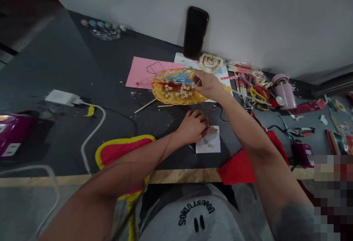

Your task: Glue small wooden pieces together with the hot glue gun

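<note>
My right hand (209, 85) is over the right end of a yellow woven basket (157, 94), its fingers curled in a pinch; what they hold, if anything, is hidden. Inside the basket lie a bundle of light blue strands (179, 78) and clusters of small cream beads (184, 92). Closer to me, my left hand (193, 126) rests low over the table with bent fingers, at the upper left edge of a white square of paper (208, 146). Small brownish bits lie on that paper. Whatever is under the left fingers does not show.
Behind the basket are a pink sheet (138, 72) and a phone (195, 31) leaning on the wall. Scissors (257, 96), a pink bottle (286, 93) and pliers (302, 132) lie right. A white charger (62, 97) with its cable sits left; red cloth (239, 168) overhangs the front edge.
</note>
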Demonstrator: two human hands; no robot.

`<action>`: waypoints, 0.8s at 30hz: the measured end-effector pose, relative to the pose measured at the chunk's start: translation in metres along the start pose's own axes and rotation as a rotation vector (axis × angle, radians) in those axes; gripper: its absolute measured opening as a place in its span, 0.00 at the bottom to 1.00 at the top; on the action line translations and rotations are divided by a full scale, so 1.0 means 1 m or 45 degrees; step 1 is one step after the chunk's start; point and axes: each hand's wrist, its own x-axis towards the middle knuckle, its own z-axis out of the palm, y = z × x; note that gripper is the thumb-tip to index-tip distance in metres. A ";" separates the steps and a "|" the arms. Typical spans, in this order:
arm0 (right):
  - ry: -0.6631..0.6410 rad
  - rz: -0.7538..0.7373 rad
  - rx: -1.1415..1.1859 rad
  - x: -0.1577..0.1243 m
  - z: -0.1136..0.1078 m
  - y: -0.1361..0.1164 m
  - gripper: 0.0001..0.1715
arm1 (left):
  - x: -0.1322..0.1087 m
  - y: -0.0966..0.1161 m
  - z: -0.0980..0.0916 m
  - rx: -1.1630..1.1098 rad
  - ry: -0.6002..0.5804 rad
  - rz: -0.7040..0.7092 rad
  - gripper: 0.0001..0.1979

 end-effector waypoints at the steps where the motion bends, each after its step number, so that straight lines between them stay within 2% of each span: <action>1: 0.001 -0.008 0.047 0.000 -0.001 0.000 0.12 | 0.000 0.000 0.000 -0.001 0.002 0.002 0.12; 6: 0.011 -0.047 0.243 -0.001 -0.005 0.001 0.07 | 0.000 0.000 0.000 -0.006 0.014 0.005 0.12; 12: 0.162 -0.033 0.620 0.002 -0.013 0.010 0.06 | -0.002 -0.002 0.003 -0.031 0.041 0.017 0.11; 15: 0.255 -0.022 0.721 -0.003 -0.020 0.011 0.10 | -0.002 -0.002 0.003 -0.045 0.063 0.021 0.11; 19: 0.313 0.013 0.818 -0.035 -0.028 0.005 0.16 | -0.002 -0.003 0.003 -0.064 0.090 0.037 0.10; 24: 0.267 0.101 0.885 -0.108 -0.021 -0.004 0.17 | -0.002 -0.003 0.004 -0.083 0.106 0.050 0.10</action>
